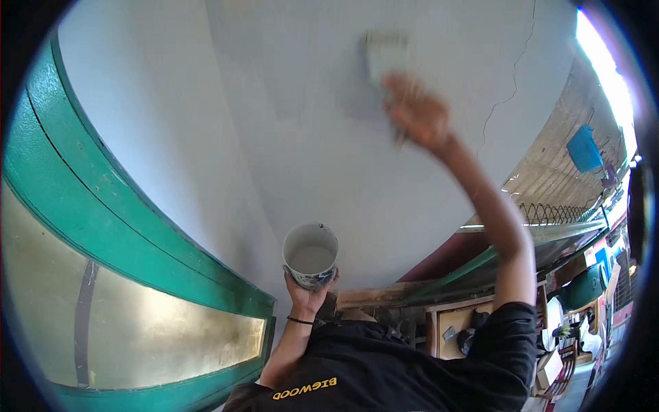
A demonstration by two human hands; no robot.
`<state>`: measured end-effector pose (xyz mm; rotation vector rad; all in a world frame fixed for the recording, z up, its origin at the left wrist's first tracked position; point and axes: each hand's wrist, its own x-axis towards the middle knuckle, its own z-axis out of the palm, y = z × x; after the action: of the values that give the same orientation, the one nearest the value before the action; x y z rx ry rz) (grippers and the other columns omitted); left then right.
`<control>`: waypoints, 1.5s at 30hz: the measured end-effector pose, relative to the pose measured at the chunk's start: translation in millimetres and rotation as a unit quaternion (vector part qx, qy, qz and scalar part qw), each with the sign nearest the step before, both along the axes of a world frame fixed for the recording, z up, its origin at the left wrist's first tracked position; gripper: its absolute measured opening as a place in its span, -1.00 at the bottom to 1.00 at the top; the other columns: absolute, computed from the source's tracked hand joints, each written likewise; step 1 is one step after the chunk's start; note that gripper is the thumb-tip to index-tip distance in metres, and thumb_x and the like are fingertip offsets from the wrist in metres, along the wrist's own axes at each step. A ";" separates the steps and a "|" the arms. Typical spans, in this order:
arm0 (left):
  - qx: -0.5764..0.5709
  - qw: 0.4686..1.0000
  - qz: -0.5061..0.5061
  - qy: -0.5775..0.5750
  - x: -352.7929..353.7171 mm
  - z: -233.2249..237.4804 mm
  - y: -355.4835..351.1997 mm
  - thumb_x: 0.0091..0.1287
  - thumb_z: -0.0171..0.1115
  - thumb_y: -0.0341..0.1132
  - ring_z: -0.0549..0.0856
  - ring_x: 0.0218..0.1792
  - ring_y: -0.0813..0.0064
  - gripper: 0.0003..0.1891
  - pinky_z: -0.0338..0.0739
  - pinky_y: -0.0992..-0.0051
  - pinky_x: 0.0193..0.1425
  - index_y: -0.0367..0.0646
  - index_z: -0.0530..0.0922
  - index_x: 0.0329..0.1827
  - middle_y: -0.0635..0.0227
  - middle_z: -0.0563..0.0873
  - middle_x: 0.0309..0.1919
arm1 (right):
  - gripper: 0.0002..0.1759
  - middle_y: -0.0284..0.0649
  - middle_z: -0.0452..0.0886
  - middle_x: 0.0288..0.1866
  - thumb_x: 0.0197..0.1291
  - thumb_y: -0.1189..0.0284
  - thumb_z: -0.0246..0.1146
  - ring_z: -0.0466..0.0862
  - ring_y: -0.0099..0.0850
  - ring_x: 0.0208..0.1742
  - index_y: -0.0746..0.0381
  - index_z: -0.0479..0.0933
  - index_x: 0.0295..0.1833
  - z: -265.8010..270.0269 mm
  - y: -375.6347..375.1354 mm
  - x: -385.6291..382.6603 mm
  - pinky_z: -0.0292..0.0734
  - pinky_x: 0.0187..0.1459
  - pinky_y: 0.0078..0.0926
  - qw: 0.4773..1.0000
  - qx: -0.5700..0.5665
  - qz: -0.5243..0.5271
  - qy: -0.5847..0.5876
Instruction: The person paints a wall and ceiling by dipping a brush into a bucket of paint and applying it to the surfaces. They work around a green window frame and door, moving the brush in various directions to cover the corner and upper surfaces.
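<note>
on my remote view I read BIGWOOD, yellow capital letters [305, 388], upside down from where I watch, slightly slanted, on the chest of the black shirt [412, 360] the person wears

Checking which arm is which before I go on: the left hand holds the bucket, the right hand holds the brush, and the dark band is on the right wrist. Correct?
Not quite: the head view shows the dark band on the left wrist. The left hand does hold the bucket, and the right hand the brush.
</note>
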<state>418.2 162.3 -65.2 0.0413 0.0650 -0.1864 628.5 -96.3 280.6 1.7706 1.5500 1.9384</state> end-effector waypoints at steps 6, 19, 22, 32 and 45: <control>0.004 0.999 0.011 -0.041 -2.0 9.2 -2.7 0.35 0.07 0.41 0.54 0.35 -0.02 -0.18 0.41 -0.27 0.39 0.07 0.38 0.53 0.12 0.53 0.39 | -0.86 -0.08 0.73 0.23 0.14 0.46 0.45 0.74 -0.15 0.25 0.10 0.58 -0.31 -232.2 14.5 -60.2 0.71 0.24 -0.21 0.979 0.025 -0.036 0.200; -0.023 0.999 0.034 -0.029 -6.4 12.8 2.2 0.21 0.31 0.37 0.44 0.43 -0.09 -0.05 0.35 -0.22 0.44 -0.06 0.36 0.54 0.00 0.50 0.40 | -0.54 -0.11 0.82 -0.01 -0.14 0.71 0.38 0.82 -0.11 -0.01 0.19 0.75 -0.02 -216.3 -18.6 -58.1 0.76 0.02 -0.25 0.859 0.134 -0.022 0.493; -0.035 0.999 0.033 -0.013 -10.2 7.3 6.3 0.22 0.31 0.36 0.41 0.45 -0.08 -0.07 0.30 -0.21 0.46 -0.06 0.37 0.54 0.03 0.50 0.41 | -0.59 -0.10 0.82 -0.01 -0.11 0.72 0.45 0.85 -0.20 -0.01 0.24 0.73 -0.05 -99.5 -32.5 -70.6 0.73 0.04 -0.38 0.921 0.204 0.040 0.328; -0.067 0.998 -0.009 -0.011 -11.8 3.8 4.3 0.23 0.31 0.30 0.41 0.47 -0.09 -0.13 0.28 -0.22 0.47 -0.02 0.40 0.52 0.09 0.52 0.42 | -0.75 -0.06 0.83 -0.13 -0.02 0.54 0.51 0.84 -0.17 0.02 0.23 0.75 -0.15 -90.1 -48.5 -15.8 0.74 0.04 -0.34 0.956 0.280 -0.007 0.089; -0.032 0.998 0.023 0.045 -26.0 -19.4 6.3 0.21 0.28 0.37 0.46 0.41 -0.07 -0.08 0.33 -0.26 0.46 0.02 0.36 0.54 0.06 0.50 0.42 | -0.67 -0.09 0.77 0.13 -0.13 0.72 0.33 0.77 -0.11 0.18 0.24 0.67 -0.17 -418.3 11.0 -112.4 0.73 0.13 -0.15 0.801 0.229 -0.054 0.550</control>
<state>392.2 168.7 -84.5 -0.0316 0.1496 -0.1440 516.1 -85.3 -137.8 3.4778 1.0436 1.2373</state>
